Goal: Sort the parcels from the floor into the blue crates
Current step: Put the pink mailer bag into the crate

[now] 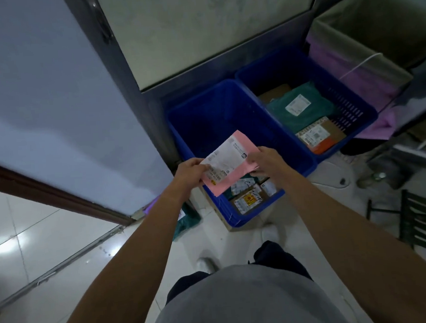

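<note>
**Clerk:** Blue crates, quantity?

**Checker:** Two. The left crate (216, 110) and the right crate (346, 106) stand side by side on the tiled floor, rims touching, in front of a dark-framed door (197, 31).

**Clerk:** Item in hand?

**Checker:** One pink parcel (241, 144), flat, with one white printed label on its upper face. It is held in the air over the near end of the left crate, tilted, and is not yet inside.

**Clerk:** Hands?

**Checker:** Two, both gripping that parcel. The left hand (191, 171) pinches its left edge at the label. The right hand (265, 161) curls round its right edge. The hands are apart, with the parcel between them.

**Clerk:** Right crate, contents?

**Checker:** Three seen: one teal bag (301, 109) with a white label, one brown box (318, 135) with a label and orange edge near the front, and one cardboard piece (275, 92) at the back under the bag.

**Clerk:** Left crate?

**Checker:** Labelled parcels lie at the near end, one of them a brown box with a yellow mark (247, 200). The pink parcel hides part of them, so no full count.

**Clerk:** On the floor?

**Checker:** One teal parcel (185, 220), just left of the left crate and partly behind the left forearm.
</note>
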`<state>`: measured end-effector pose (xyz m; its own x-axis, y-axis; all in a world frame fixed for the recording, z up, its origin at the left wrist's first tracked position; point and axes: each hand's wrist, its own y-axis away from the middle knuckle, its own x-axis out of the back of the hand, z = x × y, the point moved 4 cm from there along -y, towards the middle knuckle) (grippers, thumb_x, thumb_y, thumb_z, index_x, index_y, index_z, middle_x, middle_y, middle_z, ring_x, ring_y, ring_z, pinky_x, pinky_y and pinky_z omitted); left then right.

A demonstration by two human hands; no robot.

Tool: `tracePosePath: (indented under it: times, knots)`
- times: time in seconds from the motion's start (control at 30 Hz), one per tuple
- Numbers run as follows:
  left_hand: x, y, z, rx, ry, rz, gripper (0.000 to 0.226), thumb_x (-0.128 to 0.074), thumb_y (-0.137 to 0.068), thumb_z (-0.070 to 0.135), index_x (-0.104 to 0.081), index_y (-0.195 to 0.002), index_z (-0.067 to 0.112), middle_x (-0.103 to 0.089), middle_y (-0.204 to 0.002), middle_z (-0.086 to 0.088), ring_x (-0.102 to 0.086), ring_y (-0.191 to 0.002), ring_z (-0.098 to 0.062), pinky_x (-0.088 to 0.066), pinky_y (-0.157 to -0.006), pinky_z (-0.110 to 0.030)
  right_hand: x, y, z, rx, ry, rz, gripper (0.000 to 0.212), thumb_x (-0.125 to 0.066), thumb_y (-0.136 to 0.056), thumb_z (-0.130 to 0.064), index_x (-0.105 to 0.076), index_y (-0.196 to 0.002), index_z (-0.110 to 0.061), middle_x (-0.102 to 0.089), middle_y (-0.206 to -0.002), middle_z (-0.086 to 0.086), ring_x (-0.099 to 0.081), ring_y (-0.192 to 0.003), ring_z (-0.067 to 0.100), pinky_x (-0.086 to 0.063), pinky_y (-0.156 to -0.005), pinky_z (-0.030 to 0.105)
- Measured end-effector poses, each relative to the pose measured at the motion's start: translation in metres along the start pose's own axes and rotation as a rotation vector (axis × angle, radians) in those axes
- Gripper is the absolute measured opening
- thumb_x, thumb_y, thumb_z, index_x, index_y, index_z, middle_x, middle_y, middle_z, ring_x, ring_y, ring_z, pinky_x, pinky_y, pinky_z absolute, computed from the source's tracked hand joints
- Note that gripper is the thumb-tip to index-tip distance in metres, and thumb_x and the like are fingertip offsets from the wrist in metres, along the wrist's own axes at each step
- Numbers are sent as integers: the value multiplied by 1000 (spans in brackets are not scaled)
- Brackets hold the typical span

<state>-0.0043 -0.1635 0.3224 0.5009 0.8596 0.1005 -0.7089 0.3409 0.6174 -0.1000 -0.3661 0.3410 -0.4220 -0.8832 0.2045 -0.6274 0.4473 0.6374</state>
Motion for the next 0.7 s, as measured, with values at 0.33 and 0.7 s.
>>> tracePosePath:
  times: [0.33,0.7]
  knots:
    - [-75,-35,5,55,-95,150,13,-59,-92,7,-68,-102,10,-69,-85,-4,-66,-71,-15,-55,-64,-29,66,-70,17,121,388,-167,36,-61,-95,-39,-59,-79,-7,-45,-69,8,-46,-63,21,-33,-62,34]
    - [-141,-86,-9,225,-254,235,36,-51,-95,9,-59,-129,14,-65,-100,-8,-65,-89,-27,-55,-78,-43,97,-160,43,83,706,-300,31,-49,-98,-15,-60,-125,-5,-63,-118,16,-56,-95,28,-40,-76,30]
